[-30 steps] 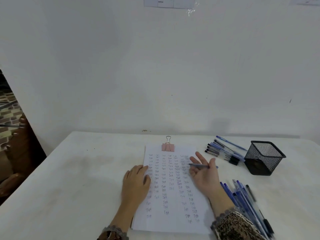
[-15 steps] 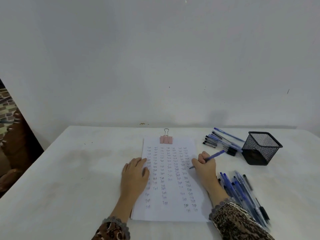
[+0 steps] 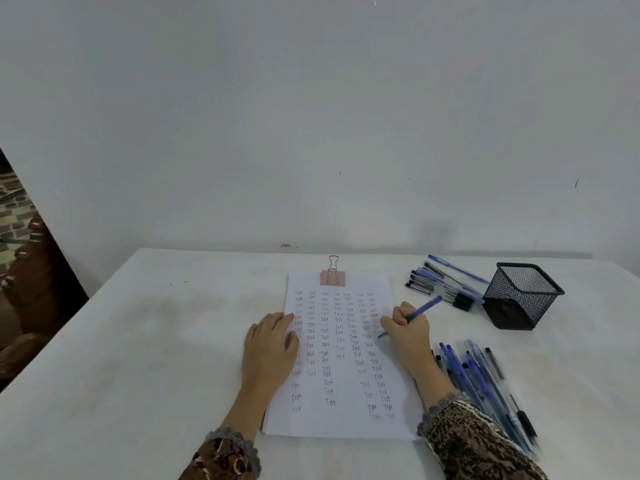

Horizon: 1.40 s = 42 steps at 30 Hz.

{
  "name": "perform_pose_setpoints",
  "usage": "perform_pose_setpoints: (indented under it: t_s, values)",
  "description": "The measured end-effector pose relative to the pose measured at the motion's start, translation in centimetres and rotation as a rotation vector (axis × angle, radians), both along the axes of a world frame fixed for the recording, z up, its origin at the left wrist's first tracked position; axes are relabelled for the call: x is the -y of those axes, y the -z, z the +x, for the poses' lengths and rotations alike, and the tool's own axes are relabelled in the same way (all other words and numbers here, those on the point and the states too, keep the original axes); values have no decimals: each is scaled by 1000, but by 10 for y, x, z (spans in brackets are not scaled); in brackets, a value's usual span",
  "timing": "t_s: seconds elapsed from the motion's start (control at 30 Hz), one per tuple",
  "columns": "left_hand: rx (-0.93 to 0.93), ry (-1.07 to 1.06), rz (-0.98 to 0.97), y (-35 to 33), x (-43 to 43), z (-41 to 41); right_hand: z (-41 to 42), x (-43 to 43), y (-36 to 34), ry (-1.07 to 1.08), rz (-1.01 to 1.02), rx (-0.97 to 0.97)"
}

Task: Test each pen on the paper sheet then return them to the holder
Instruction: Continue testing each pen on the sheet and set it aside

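Pen (image 3: 420,310) blue, slim, tip on paper sheet (image 3: 341,362), gripped by right hand (image 3: 405,329)

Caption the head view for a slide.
Right hand holds a blue pen tip-down on the clipped paper sheet; left hand rests flat on its edge.

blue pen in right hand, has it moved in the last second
Yes. The blue pen tipped from level to slanted, tip now on the white paper sheet.

The brown, black and cream patterned left sleeve (image 3: 221,460) and matching right sleeve (image 3: 478,445) each end short of the wrist in a grey scalloped lace cuff (image 3: 440,407), leaving the left grip (image 3: 270,344) and right grip (image 3: 405,330) bare.
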<state>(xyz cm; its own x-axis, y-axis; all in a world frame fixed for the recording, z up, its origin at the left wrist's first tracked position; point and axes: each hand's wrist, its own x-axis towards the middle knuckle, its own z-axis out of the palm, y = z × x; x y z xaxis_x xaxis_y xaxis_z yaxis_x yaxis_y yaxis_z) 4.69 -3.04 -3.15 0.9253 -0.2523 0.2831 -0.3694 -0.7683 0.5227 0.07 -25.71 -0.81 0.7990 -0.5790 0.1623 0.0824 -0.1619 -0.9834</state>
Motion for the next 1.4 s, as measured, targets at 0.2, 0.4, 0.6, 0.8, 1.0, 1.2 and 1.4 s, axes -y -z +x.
perform_pose_setpoints:
  t_s: [0.2,0.4,0.6,0.8,1.0,1.2,1.4]
  values:
    - [-6,4,-1,-1,-1,-1,-1,2,3,38,10,32]
    - [12,-4,-10,1,0,-1,0,2,1,24,-21,14]
    - [1,-4,-12,0,0,-2,-1,2,3,68,1,27]
    - [7,3,-18,-1,-1,-3,-2,2,5,77,29,32]
    - [7,-2,-4,1,-1,-1,-1,5,7,79,54,27]
    - [2,6,-12,0,0,-1,-2,6,4,53,145,30]
    - [-6,0,-6,1,1,-2,-5,11,-15,20,630,148]
